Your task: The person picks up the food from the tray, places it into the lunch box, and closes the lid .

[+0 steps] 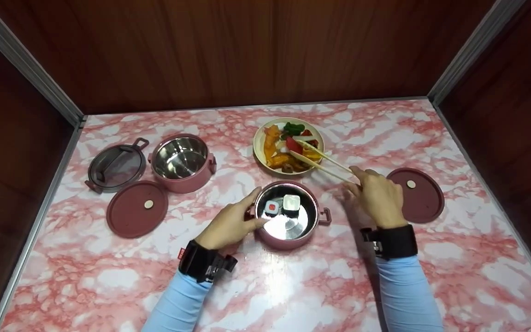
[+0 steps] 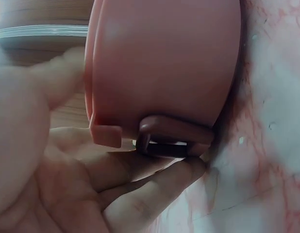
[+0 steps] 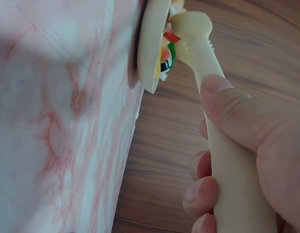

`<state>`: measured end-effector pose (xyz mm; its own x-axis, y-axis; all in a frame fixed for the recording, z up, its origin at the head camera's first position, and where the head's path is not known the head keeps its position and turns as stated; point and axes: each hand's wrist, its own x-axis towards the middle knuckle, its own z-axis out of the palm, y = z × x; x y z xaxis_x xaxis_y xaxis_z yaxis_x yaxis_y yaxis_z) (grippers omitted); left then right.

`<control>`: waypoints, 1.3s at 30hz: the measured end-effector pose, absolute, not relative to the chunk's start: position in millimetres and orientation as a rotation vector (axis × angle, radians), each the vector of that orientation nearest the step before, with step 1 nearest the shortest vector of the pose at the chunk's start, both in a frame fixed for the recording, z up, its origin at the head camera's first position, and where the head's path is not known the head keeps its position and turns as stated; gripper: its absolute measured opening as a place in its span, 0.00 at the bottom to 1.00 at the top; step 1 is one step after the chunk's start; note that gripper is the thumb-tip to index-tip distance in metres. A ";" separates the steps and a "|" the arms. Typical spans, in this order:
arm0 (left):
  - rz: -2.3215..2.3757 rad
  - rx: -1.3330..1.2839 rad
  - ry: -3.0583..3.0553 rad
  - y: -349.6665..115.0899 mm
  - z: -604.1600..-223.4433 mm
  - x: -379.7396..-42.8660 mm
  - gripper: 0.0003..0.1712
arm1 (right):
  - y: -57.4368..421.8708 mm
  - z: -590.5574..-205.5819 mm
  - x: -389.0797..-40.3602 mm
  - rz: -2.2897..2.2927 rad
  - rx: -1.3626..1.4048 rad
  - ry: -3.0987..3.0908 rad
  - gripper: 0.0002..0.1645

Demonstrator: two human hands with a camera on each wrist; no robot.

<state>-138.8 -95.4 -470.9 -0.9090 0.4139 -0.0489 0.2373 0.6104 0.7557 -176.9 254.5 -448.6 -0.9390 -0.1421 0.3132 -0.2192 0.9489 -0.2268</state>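
My left hand (image 1: 231, 223) holds a pink pot (image 1: 284, 244) by its left side, thumb at the rim and fingers about the side handle (image 2: 174, 131). Inside the pot lie two sushi-like pieces, one with a red centre (image 1: 272, 207) and one with a pale top (image 1: 291, 203). My right hand (image 1: 380, 196) grips cream tongs (image 3: 232, 160). Their tips reach over a cream plate (image 1: 258, 150) of toy-like food, on either side of a red piece (image 1: 294, 145). Whether they touch it, I cannot tell.
A second pink pot (image 1: 187, 185) with a steel inside stands at the left. Beside it are a see-through lid with handles (image 1: 125, 161) and a dark pink round lid (image 1: 137, 210). Another dark pink lid (image 1: 424, 198) lies right of my right hand. Wood-look walls enclose the marbled table.
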 end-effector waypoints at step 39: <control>1.105 0.580 2.618 -92.5 -471.4 -136.9 0.65 | 274.9 -433.3 -167.9 0.440 0.340 -2.807 0.24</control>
<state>-136.9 -92.5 -471.4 -0.8923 0.4466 -0.0657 0.2647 0.6354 0.7254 -167.9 274.9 -433.3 -0.9335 -0.1859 0.3066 -0.2707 0.9261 -0.2628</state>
